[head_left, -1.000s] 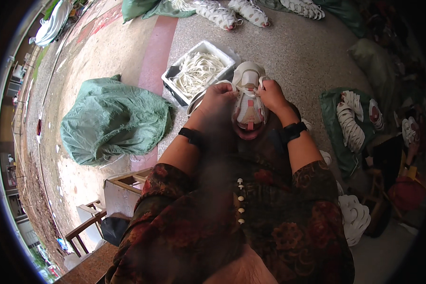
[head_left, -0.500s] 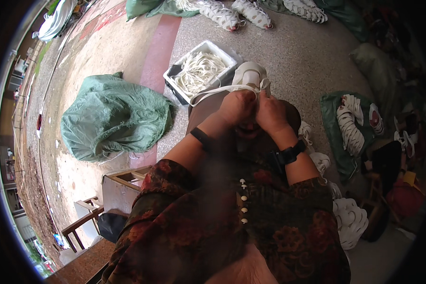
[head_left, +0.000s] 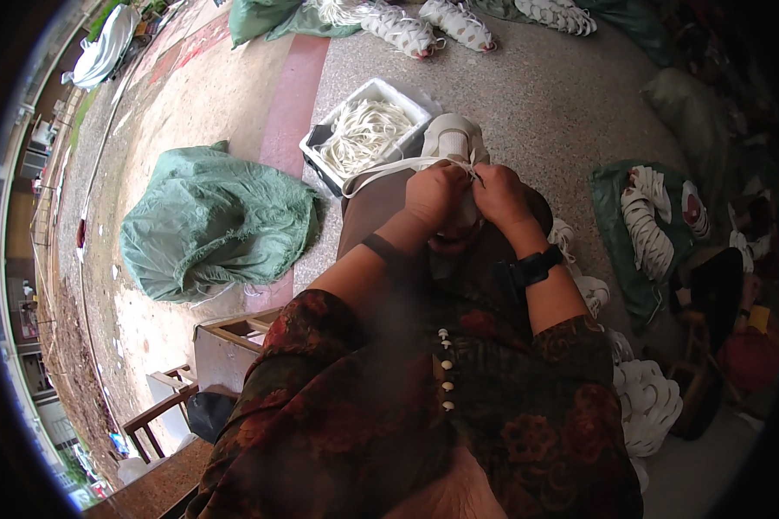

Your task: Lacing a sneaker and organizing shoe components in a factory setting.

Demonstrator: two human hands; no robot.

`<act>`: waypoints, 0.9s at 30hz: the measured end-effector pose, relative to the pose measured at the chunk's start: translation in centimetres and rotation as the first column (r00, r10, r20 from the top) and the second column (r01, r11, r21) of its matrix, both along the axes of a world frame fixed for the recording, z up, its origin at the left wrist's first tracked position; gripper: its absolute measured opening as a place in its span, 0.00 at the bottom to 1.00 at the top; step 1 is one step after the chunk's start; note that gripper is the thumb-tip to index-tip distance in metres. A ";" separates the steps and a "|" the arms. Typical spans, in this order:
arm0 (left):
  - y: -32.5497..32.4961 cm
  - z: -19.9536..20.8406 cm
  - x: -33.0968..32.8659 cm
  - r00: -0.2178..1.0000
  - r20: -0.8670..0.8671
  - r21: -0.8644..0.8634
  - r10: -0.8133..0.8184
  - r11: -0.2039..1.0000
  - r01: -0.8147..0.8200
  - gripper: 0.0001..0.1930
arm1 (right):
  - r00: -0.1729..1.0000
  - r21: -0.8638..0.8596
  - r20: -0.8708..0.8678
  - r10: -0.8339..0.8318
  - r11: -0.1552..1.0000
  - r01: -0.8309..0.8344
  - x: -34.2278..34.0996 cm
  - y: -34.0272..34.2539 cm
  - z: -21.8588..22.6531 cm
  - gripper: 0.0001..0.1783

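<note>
A pale beige shoe (head_left: 453, 137) rests on my dark-trousered lap, toe pointing away from me. My left hand (head_left: 435, 192) is closed at the shoe's left side, pinching a white shoelace (head_left: 381, 174) that loops out to the left over my leg. Beside it my right hand (head_left: 499, 194) is also closed, with the lace between its fingertips near the shoe's opening. The fingers cover most of the laced part. Just beyond my knees, a white foam box (head_left: 421, 107) holds a tangled heap of white shoelaces (head_left: 365, 134).
A green woven sack (head_left: 221, 221) lies on the floor at the left, near a wooden stool (head_left: 234, 333). Bundles of white laced shoe pieces (head_left: 645, 233) lie on another green sack at the right. More bundles (head_left: 402, 30) are at the far side. A person sits at right.
Both hands remain at the shoe, close together, with the right wrist shifted slightly. The whole view has moved a little.
</note>
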State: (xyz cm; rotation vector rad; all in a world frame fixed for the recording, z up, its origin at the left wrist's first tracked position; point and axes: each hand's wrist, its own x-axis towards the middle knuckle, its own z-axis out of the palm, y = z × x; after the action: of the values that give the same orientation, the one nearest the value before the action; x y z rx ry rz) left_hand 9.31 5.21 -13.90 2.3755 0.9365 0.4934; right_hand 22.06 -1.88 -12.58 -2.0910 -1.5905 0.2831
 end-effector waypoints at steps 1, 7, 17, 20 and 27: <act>-0.1 0.1 0.0 1.000 0.008 -0.004 -0.002 1.000 0.002 0.09 | 1.000 0.020 -0.002 -0.003 1.000 0.003 0.0 0.0 -0.1 0.06; 0.0 0.2 0.3 0.998 -0.051 0.036 -0.025 0.999 0.026 0.09 | 0.996 0.076 -0.088 -0.018 0.997 0.025 0.0 0.0 -0.7 0.07; 0.2 3.5 -0.7 0.959 -0.272 0.122 -0.076 0.986 0.112 0.08 | 0.976 0.117 -0.174 -0.131 0.981 0.152 -0.8 -0.3 -1.7 0.07; -0.2 5.3 -4.8 0.938 -0.287 0.120 -0.192 0.965 0.234 0.06 | 0.958 0.108 -0.239 -0.158 0.976 0.188 -1.0 -0.4 -1.3 0.07; 1.9 3.1 -9.3 0.990 0.122 -0.698 0.072 0.715 0.034 0.11 | 0.997 0.333 0.071 -0.028 0.943 0.003 -3.9 0.3 0.3 0.07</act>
State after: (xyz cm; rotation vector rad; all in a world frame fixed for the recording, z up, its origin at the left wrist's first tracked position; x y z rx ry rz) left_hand -0.04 7.10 -10.82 1.6112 0.8796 0.2373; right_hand 18.11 -1.61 -12.26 -1.8691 -1.5401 -0.0691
